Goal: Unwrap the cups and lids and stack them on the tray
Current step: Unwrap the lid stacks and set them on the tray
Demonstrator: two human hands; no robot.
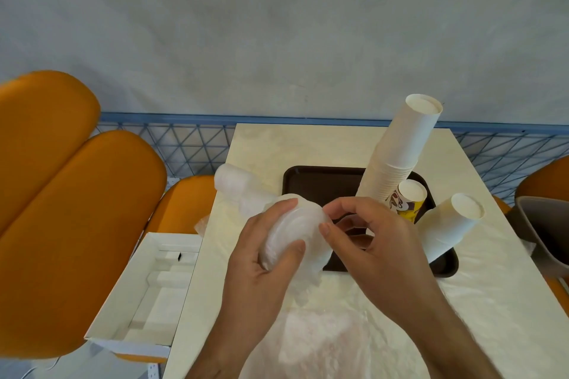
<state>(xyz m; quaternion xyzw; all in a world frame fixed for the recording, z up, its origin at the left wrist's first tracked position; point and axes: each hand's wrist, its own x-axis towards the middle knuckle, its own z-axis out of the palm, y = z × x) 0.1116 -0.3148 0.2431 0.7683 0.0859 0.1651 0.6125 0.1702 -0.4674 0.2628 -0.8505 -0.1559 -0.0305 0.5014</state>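
My left hand [264, 258] grips a wrapped stack of translucent lids [295, 224] above the table's middle. My right hand [369, 237] pinches the plastic wrap at the stack's right end. A second wrapped roll of lids [234, 183] lies on the table's left edge. On the dark brown tray [314, 181] stand a tall leaning stack of white paper cups [400, 148], a shorter white stack [449, 224] and a printed cup [406, 197].
Loose clear plastic wrap [323, 338] lies on the pale table [277, 144] near me. An open white box [147, 289] rests on orange seats [61, 194] at left. A grey bin [545, 231] stands at right. A blue wire fence [184, 138] runs behind.
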